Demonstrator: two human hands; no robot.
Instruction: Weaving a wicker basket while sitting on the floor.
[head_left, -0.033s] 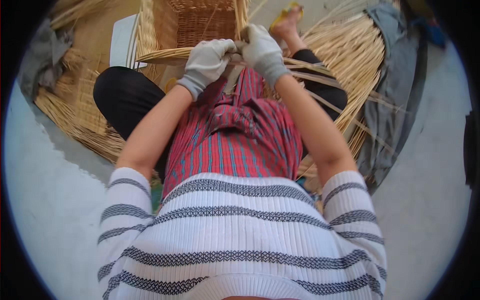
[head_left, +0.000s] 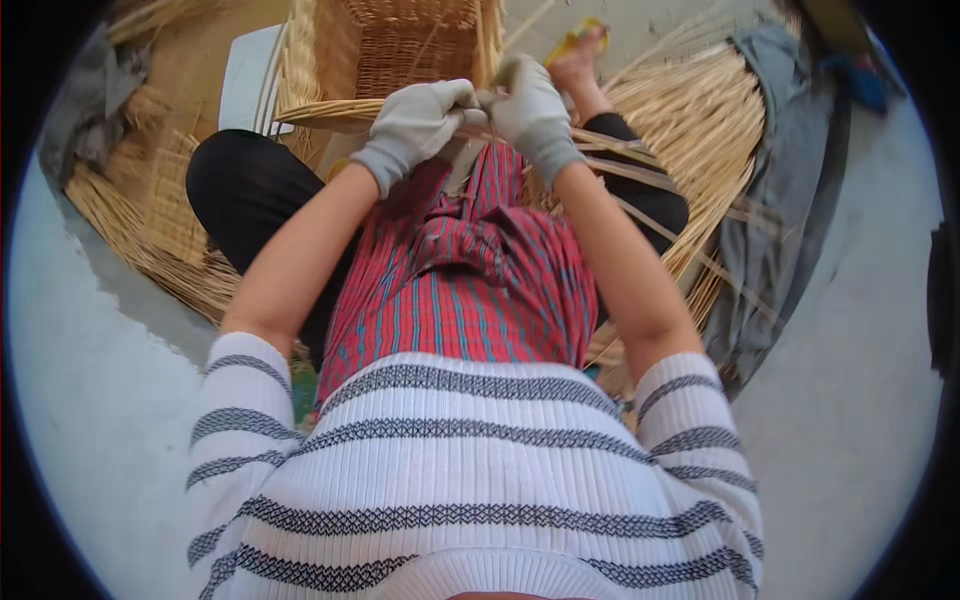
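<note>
Basket: a pale tan, box-shaped wicker basket (head_left: 335, 112) stands at the top of the view, beyond the person's lap, its opening and woven inner walls showing.
Left hand: in a white knit glove with a grey cuff, the left hand (head_left: 413, 120) is beside the basket's near rim, fingers curled in; whether it pinches a strand, I cannot tell.
Right hand: gloved alike, the right hand (head_left: 535, 105) is bent close to the left near the basket's near right corner; its fingertips are hidden, so its grasp cannot be told.
Strips: flat, pale, split-cane strips (head_left: 630, 165) run from beneath the right hand across the dark trouser leg.
Lap: a red-and-teal plaid cloth (head_left: 460, 300) covers it, bunched in the middle.
Reeds: a thick fan of straw-coloured reeds (head_left: 700, 130) lies to the right, beside a crumpled grey cloth (head_left: 765, 260).
Snag risk: loose strip ends could catch on the reeds or cloth if tugged sideways.
Breakage risk: a dry strip might crack if bent sharply.
Pinch risk: bulky glove tips could let a thin strand slip.
</note>
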